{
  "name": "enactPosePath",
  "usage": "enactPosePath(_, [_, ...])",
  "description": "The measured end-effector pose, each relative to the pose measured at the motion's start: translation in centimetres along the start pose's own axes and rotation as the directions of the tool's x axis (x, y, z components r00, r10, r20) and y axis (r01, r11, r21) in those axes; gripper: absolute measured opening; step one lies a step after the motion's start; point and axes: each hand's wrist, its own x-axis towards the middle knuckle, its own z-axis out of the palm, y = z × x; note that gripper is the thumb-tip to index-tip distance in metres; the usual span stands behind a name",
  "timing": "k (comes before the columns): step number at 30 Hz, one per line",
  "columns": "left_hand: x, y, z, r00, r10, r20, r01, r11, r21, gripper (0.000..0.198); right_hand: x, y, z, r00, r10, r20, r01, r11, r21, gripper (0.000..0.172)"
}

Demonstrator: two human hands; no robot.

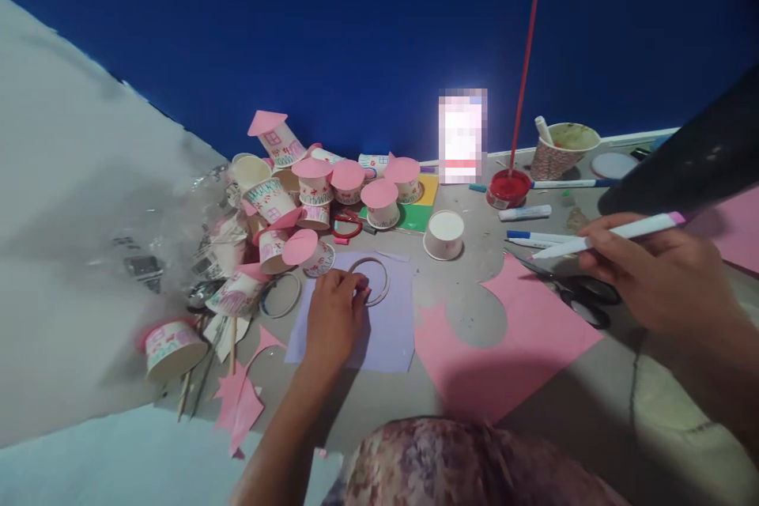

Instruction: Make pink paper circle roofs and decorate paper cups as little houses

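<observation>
My left hand (339,308) is closed on the left side of a thin ring (387,282), over a lavender sheet (394,336). In my right hand (658,277) is a white marker (637,231) with a pink end, its tip pointing left above the scissors. Black-handled scissors (584,294) lie below it, partly over a pink sheet (522,332) with curved cut-outs. A plain white cup (444,235) stands upside down between the hands, farther back.
Several decorated cups with pink paper tops (312,182) crowd the left side. Another ring (281,296) lies near them. At the back right are a red pot (508,188) with a tall stick, a patterned cup (563,152) and several markers. A dark cylinder (688,142) slants in from the right.
</observation>
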Motion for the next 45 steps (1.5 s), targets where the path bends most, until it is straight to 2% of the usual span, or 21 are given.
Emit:
enactPosePath(3, [1.1,-0.1,-0.6,0.992,0.014,0.122,-0.022,0.998,0.06,0.02,-0.1,-0.2,0.2,1.0,0.022,0.004,-0.022,1.0,-0.02,0.044])
enactPosePath(5, [1.7,0.0,-1.5,0.988,0.015,0.156,-0.024,0.998,0.058,0.019,-0.2,-0.2,0.2,0.999,0.04,0.013,-0.04,0.999,-0.022,0.043])
enactPosePath(7, [2.0,0.7,-2.3,0.991,-0.017,0.13,0.029,0.995,-0.092,0.014,-0.4,0.2,0.4,0.996,0.074,0.044,-0.074,0.997,0.018,0.042])
enactPosePath(8, [2.0,1.4,-2.5,0.992,-0.049,0.12,0.077,0.967,-0.242,0.01,-0.5,0.4,0.4,0.993,0.095,0.075,-0.099,0.994,0.051,0.041])
enactPosePath(9, [2.0,2.3,-2.6,0.988,-0.09,0.125,0.136,0.892,-0.43,0.007,-0.7,0.6,0.5,0.987,0.117,0.113,-0.127,0.988,0.083,0.04])
enactPosePath(10, [1.9,3.4,-2.6,0.976,-0.129,0.173,0.21,0.753,-0.624,0.009,-1.0,0.7,0.6,0.979,0.136,0.153,-0.153,0.983,0.103,0.039])
enactPosePath(12, [1.6,6.0,-2.0,0.945,-0.124,0.302,0.326,0.325,-0.888,0.026,-1.7,0.7,0.8,0.966,0.142,0.215,-0.167,0.98,0.104,0.034])
enactPosePath(13, [1.5,7.2,-1.6,0.919,-0.088,0.385,0.393,0.112,-0.913,0.037,-2.1,0.4,0.9,0.964,0.122,0.236,-0.146,0.985,0.088,0.032])
enactPosePath(14, [1.4,8.4,-1.1,0.886,-0.044,0.462,0.459,-0.058,-0.886,0.043,-2.6,0.1,1.0,0.962,0.085,0.261,-0.105,0.992,0.063,0.03])
enactPosePath(16, [1.4,10.2,-0.3,0.818,0.012,0.574,0.553,-0.291,-0.781,0.044,-3.6,-1.0,1.2,0.946,-0.029,0.324,0.032,0.999,-0.006,0.027])
enactPosePath(19, [1.5,11.5,0.5,0.762,0.051,0.645,0.59,-0.463,-0.661,0.035,-4.9,-2.6,1.6,0.898,-0.218,0.381,0.267,0.96,-0.08,0.014])
enactPosePath(21, [1.5,11.8,0.8,0.753,0.084,0.653,0.597,-0.504,-0.624,0.031,-5.4,-3.1,1.9,0.836,-0.37,0.406,0.44,0.894,-0.089,0.007])
enactPosePath(23, [1.4,12.0,1.0,0.75,0.102,0.653,0.601,-0.516,-0.61,0.03,-5.5,-3.0,2.2,0.753,-0.492,0.437,0.574,0.816,-0.072,0.017])
enactPosePath(25, [1.1,12.2,1.2,0.75,0.102,0.654,0.603,-0.514,-0.611,0.031,-5.5,-2.7,2.4,0.692,-0.554,0.463,0.647,0.761,-0.056,0.023])
enactPosePath(28, [0.9,12.4,1.5,0.75,0.097,0.655,0.612,-0.48,-0.629,0.033,-5.4,-2.3,2.5,0.643,-0.579,0.502,0.692,0.719,-0.058,0.023])
enactPosePath(32, [0.8,12.5,1.5,0.76,0.08,0.645,0.618,-0.395,-0.679,0.036,-5.2,-2.3,2.5,0.607,-0.6,0.521,0.722,0.69,-0.048,0.021])
enactPosePath(36, [0.7,12.5,1.5,0.748,0.086,0.658,0.642,-0.344,-0.685,0.039,-5.0,-2.3,2.5,0.514,-0.603,0.61,0.753,0.658,0.017,0.018])
enactPosePath(39, [0.5,12.7,1.7,0.731,0.103,0.674,0.663,-0.341,-0.667,0.041,-5.0,-1.8,2.7,0.504,-0.603,0.619,0.772,0.635,-0.01,0.015])
enactPosePath(42, [0.3,12.9,2.1,0.723,0.089,0.685,0.669,-0.337,-0.662,0.042,-5.0,-1.0,3.1,0.507,-0.64,0.578,0.775,0.631,0.018,0.014])
enactPosePath(44, [0.3,13.0,2.2,0.719,0.059,0.693,0.67,-0.323,-0.668,0.043,-4.8,-0.8,3.1,0.558,-0.596,0.577,0.718,0.696,0.026,0.012])
enactPosePath(45, [0.3,12.9,2.2,0.723,0.045,0.689,0.668,-0.298,-0.682,0.043,-4.6,-0.9,3.0,0.609,-0.535,0.586,0.651,0.759,0.016,0.011])
